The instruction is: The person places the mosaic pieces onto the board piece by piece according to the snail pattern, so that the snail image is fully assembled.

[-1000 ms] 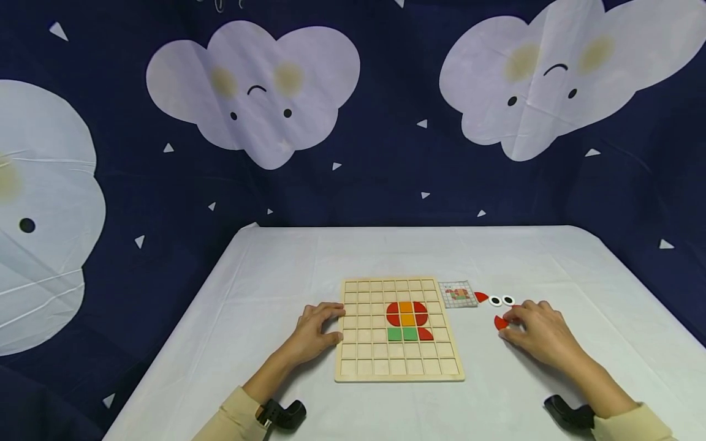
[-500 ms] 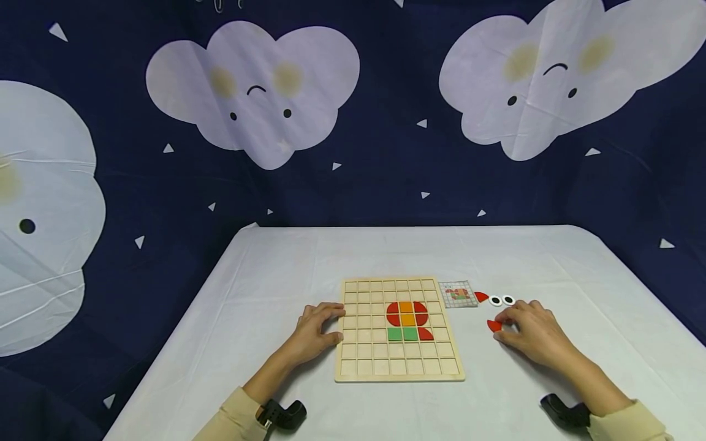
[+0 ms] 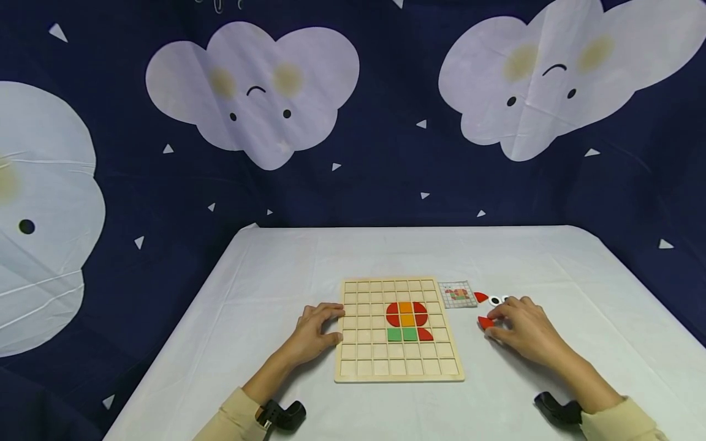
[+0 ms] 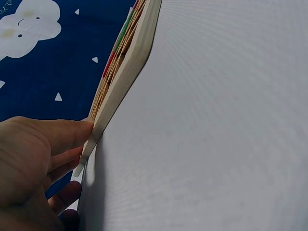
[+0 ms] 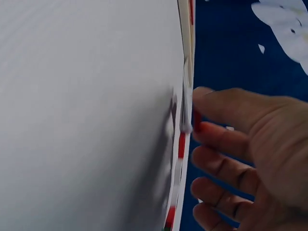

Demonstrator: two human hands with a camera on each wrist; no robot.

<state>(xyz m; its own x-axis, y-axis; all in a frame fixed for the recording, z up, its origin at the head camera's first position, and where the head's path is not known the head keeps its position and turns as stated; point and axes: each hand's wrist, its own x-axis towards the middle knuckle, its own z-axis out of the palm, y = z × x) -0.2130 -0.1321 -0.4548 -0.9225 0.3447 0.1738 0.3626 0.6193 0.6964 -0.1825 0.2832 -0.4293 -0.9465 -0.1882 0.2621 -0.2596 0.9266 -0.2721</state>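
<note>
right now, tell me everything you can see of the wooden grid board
The grid board looks like pale wood, with a rim and thin ridges dividing it into cells. It lies flat on the white cloth, face up. Near its middle, toward the right, some cells hold orange pieces, green pieces and red pieces; the rest are bare. The left hand's grip touches its left edge; a small printed card lies by its upper right side.
</note>
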